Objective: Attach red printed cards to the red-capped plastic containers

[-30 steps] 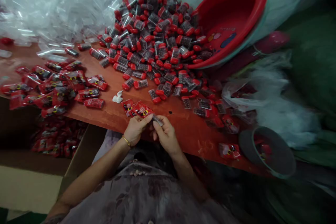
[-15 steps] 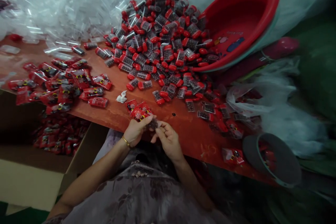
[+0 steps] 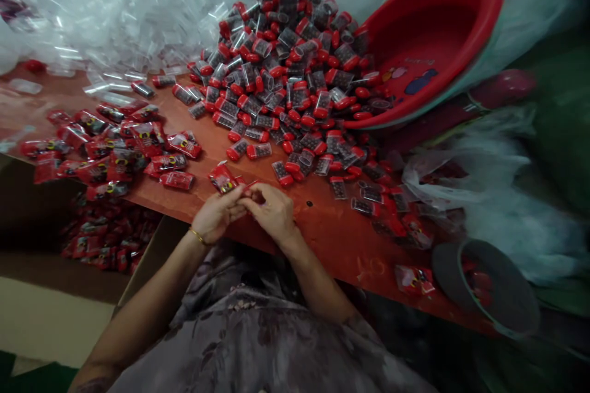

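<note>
My left hand [image 3: 214, 216] is turned partly palm up at the table's front edge, its fingers meeting those of my right hand [image 3: 273, 210]. Between the fingertips of both hands a small piece of red wrapper [image 3: 251, 183] shows, mostly covered by the fingers. Just beyond my left fingertips is a red printed packet [image 3: 223, 179], with a bit of white showing behind it. Whether the packet touches my left hand I cannot tell. To the left lies a group of red printed packets [image 3: 120, 163] on the orange tabletop [image 3: 332, 239].
Clear tubes with red caps and dark contents form a large heap [image 3: 295, 86]. A red basin [image 3: 442, 31] leans at its right. Clear empty tubes [image 3: 129, 6] pile up at the back left. A grey container [image 3: 454, 276] is at right; a cardboard box [image 3: 55, 319] with packets stands below left.
The dark-filled clear tube between my hands is no longer visible. My hands have shifted left and up, and red wrapper now shows at the fingertips. The view has shifted slightly.
</note>
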Tool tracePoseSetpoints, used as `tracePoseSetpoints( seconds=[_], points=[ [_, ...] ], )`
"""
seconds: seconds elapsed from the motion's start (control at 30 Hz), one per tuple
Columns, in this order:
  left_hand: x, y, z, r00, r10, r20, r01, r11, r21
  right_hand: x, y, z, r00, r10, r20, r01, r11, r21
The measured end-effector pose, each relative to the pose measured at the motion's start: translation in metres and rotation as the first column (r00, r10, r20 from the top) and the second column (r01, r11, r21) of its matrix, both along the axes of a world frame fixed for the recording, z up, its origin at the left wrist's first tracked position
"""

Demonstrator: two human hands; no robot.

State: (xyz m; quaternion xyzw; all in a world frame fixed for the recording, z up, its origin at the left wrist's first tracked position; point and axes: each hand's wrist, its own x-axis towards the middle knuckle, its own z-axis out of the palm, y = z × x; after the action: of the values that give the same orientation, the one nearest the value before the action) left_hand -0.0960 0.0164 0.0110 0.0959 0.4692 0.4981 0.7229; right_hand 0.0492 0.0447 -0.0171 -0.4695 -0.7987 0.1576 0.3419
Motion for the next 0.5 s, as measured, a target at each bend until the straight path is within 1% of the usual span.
tracePoseSetpoints(
  seconds=[0.03, 0.1, 0.17, 0.2, 0.23, 0.27, 0.3, 0.33, 0.37, 0.4, 0.43, 0.47, 0.5],
  points=[
    [-0.015, 0.008, 0.004, 0.999, 0.048, -0.003, -0.048, 0.999, -0.023, 0.005, 0.011, 0.001, 0.996, -0.032, 0.088, 0.029, 0.999, 0.041],
    [-0.048, 0.027, 0.013, 0.977, 0.21, -0.04, -0.211, 0.978, -0.01, 0.019, 0.03, -0.002, 0.958, -0.124, 0.258, 0.101, 0.99, 0.099],
    [-0.075, 0.043, 0.02, 0.923, 0.38, -0.06, -0.378, 0.925, 0.049, 0.036, 0.039, -0.01, 0.91, -0.168, 0.379, 0.135, 0.984, 0.113],
    [-0.083, 0.048, 0.022, 0.907, 0.417, -0.06, -0.412, 0.907, 0.083, 0.045, 0.039, -0.015, 0.894, -0.17, 0.414, 0.135, 0.984, 0.114],
    [-0.086, 0.05, 0.022, 0.9, 0.429, -0.08, -0.418, 0.9, 0.123, 0.054, 0.037, -0.021, 0.884, -0.175, 0.433, 0.137, 0.984, 0.117],
    [-0.082, 0.05, 0.021, 0.899, 0.418, -0.132, -0.395, 0.902, 0.174, 0.062, 0.031, -0.026, 0.879, -0.188, 0.439, 0.149, 0.981, 0.123],
    [-0.073, 0.047, 0.018, 0.893, 0.389, -0.228, -0.337, 0.912, 0.235, 0.069, 0.024, -0.031, 0.874, -0.212, 0.437, 0.171, 0.977, 0.131],
    [-0.059, 0.043, 0.014, 0.864, 0.346, -0.366, -0.242, 0.923, 0.299, 0.075, 0.015, -0.035, 0.87, -0.239, 0.431, 0.198, 0.97, 0.138],
    [-0.041, 0.037, 0.008, 0.788, 0.304, -0.535, -0.107, 0.924, 0.368, 0.08, 0.007, -0.038, 0.867, -0.266, 0.422, 0.225, 0.963, 0.144],
    [-0.023, 0.031, 0.002, 0.66, 0.257, -0.706, 0.08, 0.91, 0.406, 0.085, -0.002, -0.041, 0.864, -0.288, 0.412, 0.248, 0.957, 0.149],
    [-0.005, 0.025, -0.006, 0.496, 0.203, -0.844, 0.294, 0.875, 0.383, 0.088, -0.01, -0.042, 0.864, -0.305, 0.401, 0.266, 0.952, 0.153],
    [0.011, 0.021, -0.013, 0.32, 0.2, -0.926, 0.444, 0.832, 0.333, 0.091, -0.017, -0.043, 0.866, -0.318, 0.387, 0.278, 0.948, 0.156],
    [0.024, 0.017, -0.021, 0.177, 0.209, -0.962, 0.541, 0.796, 0.272, 0.092, -0.022, -0.044, 0.869, -0.326, 0.372, 0.286, 0.945, 0.16]
  ],
)
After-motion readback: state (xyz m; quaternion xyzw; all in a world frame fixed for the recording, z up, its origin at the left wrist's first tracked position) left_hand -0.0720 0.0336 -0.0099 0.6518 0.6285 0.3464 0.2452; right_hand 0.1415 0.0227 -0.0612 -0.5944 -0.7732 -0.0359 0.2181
